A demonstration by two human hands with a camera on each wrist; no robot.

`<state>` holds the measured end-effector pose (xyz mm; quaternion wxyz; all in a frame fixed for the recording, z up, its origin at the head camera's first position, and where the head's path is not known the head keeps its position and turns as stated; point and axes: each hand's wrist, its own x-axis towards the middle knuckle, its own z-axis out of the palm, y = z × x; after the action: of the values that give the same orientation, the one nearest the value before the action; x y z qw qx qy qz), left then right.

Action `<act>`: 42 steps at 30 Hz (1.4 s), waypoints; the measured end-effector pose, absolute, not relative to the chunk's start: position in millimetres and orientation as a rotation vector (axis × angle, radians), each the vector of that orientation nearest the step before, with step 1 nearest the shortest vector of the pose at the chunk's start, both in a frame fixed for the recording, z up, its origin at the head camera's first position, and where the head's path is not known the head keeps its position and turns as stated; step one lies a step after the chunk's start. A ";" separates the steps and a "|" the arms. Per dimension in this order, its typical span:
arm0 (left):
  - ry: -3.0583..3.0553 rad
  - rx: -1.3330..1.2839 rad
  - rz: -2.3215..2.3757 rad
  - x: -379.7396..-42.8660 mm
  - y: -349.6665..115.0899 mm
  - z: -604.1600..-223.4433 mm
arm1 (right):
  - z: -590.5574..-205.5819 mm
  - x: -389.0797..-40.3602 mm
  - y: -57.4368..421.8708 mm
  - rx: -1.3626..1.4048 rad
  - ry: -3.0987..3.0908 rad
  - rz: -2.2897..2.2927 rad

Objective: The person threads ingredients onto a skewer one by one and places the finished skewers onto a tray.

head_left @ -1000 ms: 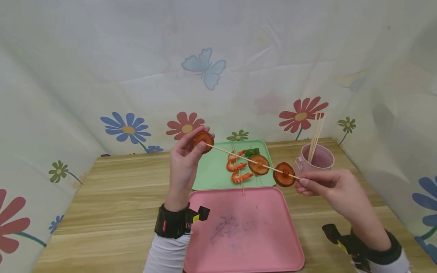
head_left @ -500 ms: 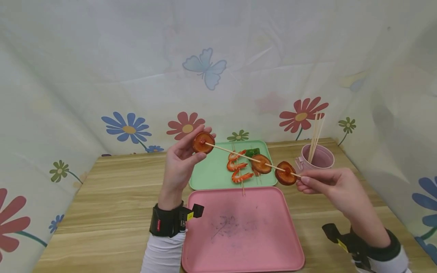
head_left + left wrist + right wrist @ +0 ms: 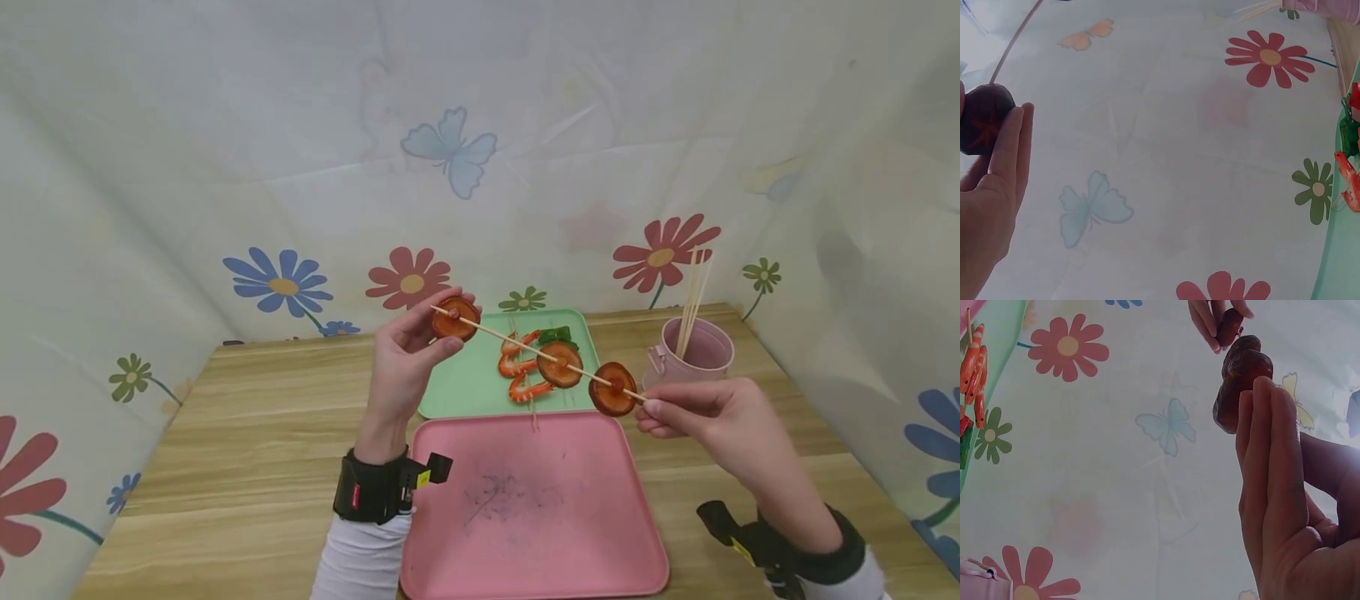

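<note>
My left hand [image 3: 397, 362] holds a brown mushroom cap [image 3: 467, 327], probably shiitake, between thumb and fingers, gill side toward me. The right hand [image 3: 708, 414] pinches the lower end of a bamboo skewer [image 3: 505, 337]. Two more mushroom caps sit on that skewer, one mid-length [image 3: 557, 375] and one [image 3: 611, 400] close to the right fingertips. Across the face of the left hand's cap lies the skewer, its tip showing at the upper left edge. In the left wrist view this cap's dark, scored top [image 3: 985, 122] faces the camera.
Below the hands lies a pink tray [image 3: 525, 533] with dark scuffs. Behind it, a green tray [image 3: 457, 383] carries skewered shrimp [image 3: 528, 390] and green vegetable pieces [image 3: 557, 335]. A pink bucket [image 3: 705, 346] at right holds several bamboo skewers [image 3: 693, 300].
The skewer tip now shows past the middle of the left hand's mushroom cap, at its upper left edge. My left hand has lowered slightly; the right hand has shifted a little left.
</note>
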<state>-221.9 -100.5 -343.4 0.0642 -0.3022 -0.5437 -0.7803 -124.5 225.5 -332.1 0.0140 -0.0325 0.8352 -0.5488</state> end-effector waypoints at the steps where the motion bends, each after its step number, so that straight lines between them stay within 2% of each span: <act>1: -1.643 -0.914 -2.361 -222.1 -101.1 -344.1 | -331.9 -123.6 225.2 -0.095 2.602 -1.709; 20: -1.956 -1.022 -2.299 -215.2 -91.9 -343.1 | -333.5 -118.8 205.8 -0.164 2.458 -1.715; 31: -1.979 -1.134 -2.312 -225.4 -91.4 -355.2 | -348.2 -127.1 199.9 -0.609 2.369 -1.529; 35: -2.003 -0.999 -2.345 -232.0 -94.9 -363.3 | -355.2 -130.1 182.0 -0.592 2.322 -1.568; 42: -2.051 -0.565 -2.296 -250.8 -125.3 -382.3 | -369.9 -152.4 142.8 -0.348 2.303 -1.680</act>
<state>-250.8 -125.3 -382.3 0.0058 -0.1804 -0.6552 -0.7336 -152.4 142.8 -369.9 0.1344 -0.1199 0.7948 -0.5795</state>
